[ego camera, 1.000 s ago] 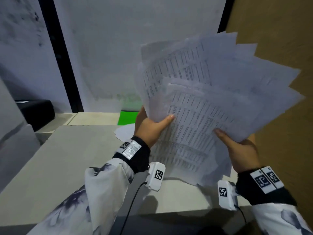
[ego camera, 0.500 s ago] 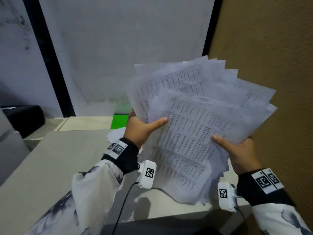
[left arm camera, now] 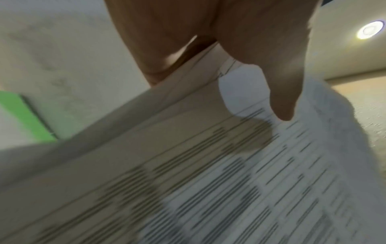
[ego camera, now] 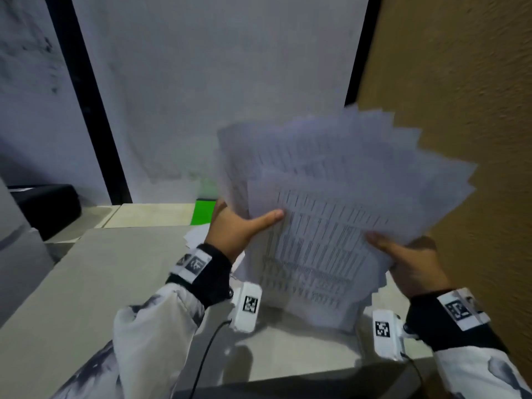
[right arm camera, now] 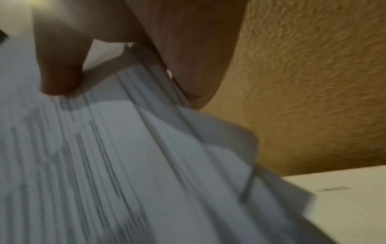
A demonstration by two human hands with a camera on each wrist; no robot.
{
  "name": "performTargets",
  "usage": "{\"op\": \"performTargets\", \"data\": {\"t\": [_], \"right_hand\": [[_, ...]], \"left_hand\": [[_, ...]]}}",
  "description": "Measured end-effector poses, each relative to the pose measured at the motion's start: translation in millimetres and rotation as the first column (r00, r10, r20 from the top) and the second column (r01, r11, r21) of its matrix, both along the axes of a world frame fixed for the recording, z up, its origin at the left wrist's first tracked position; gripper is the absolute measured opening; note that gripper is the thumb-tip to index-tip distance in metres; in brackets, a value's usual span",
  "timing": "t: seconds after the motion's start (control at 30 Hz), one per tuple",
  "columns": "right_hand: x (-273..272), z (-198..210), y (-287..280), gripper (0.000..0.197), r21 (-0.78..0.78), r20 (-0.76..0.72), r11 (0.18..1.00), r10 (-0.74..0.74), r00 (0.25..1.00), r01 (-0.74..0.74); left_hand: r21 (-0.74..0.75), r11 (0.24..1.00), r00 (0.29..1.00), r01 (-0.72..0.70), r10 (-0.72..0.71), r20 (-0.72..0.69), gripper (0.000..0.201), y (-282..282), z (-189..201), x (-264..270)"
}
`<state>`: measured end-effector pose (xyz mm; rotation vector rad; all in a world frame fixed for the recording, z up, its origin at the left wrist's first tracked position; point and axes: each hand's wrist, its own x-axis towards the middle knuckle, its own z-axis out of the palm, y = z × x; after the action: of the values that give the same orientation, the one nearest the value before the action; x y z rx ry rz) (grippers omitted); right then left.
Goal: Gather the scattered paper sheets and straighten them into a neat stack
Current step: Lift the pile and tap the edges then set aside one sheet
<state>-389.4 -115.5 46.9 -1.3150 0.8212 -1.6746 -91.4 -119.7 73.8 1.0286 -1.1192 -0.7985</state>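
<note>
A fanned bundle of printed paper sheets (ego camera: 331, 203) stands on edge over the pale table (ego camera: 100, 283), its upper corners spread toward the right. My left hand (ego camera: 239, 226) grips the bundle's left edge, thumb across the front sheet. My right hand (ego camera: 408, 257) grips the right edge, thumb on the front. The left wrist view shows the thumb (left arm camera: 279, 92) pressed on the printed sheets (left arm camera: 229, 181). In the right wrist view the fingers (right arm camera: 60, 69) pinch the splayed sheet edges (right arm camera: 133, 148). Everything is motion-blurred.
One more white sheet (ego camera: 197, 234) lies on the table behind my left wrist. A green object (ego camera: 205, 211) sits at the back by the white wall. A black box (ego camera: 49, 205) stands at the left. A textured tan wall (ego camera: 460, 110) closes in on the right.
The bundle has dropped lower over the past second and its bottom edge now meets the table. Both hands keep the same grips; the fan looks a little tighter.
</note>
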Motion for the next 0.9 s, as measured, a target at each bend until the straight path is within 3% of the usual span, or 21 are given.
{"op": "performTargets", "data": {"t": [0.1, 0.2, 0.3, 0.43, 0.57, 0.63, 0.73, 0.9], "right_hand": [[11.4, -20.9, 14.4, 0.042, 0.063, -0.054, 0.998, -0.015, 0.998, 0.018], [16.2, -20.7, 11.6, 0.039, 0.058, -0.062, 0.998, -0.011, 0.998, 0.014], [6.5, -17.8, 0.8, 0.036, 0.059, 0.007, 0.997, -0.040, 0.999, 0.040], [7.0, -23.2, 3.7, 0.038, 0.079, 0.031, 0.996, -0.053, 0.998, 0.051], [15.9, -22.1, 6.9, 0.047, 0.057, 0.081, 0.995, -0.088, 0.993, 0.084], [19.5, -19.4, 5.1, 0.050, 0.070, 0.088, 0.992, -0.113, 0.990, 0.107], [23.2, -13.5, 2.7, 0.046, 0.059, 0.053, 0.990, -0.129, 0.990, 0.125], [26.8, -4.2, 0.6, 0.037, -0.013, 0.007, 0.990, -0.142, 0.990, 0.142]], "left_hand": [[-0.010, 0.999, 0.999, 0.046, -0.046, -0.001, 0.057, 12.9, -24.2, -5.1], [-0.046, 0.999, 1.000, 0.024, -0.024, 0.005, 0.060, 9.4, -14.2, -11.1], [-0.091, 0.995, 0.990, 0.042, -0.053, -0.130, 0.065, 0.2, 7.0, -4.0], [-0.101, 0.995, 0.948, 0.006, -0.038, -0.317, 0.040, -1.7, 5.0, 0.5], [-0.129, 0.983, 0.967, -0.132, 0.099, -0.234, 0.036, -4.3, 7.0, -2.3], [-0.176, 0.976, 0.977, -0.130, 0.096, -0.190, 0.040, -9.1, 12.7, -0.1], [-0.233, 0.965, 0.991, -0.117, 0.100, -0.086, 0.025, -13.9, 17.7, 1.4], [-0.336, 0.939, 0.986, -0.072, 0.118, 0.117, 0.028, -11.8, 28.8, 1.4]]}}
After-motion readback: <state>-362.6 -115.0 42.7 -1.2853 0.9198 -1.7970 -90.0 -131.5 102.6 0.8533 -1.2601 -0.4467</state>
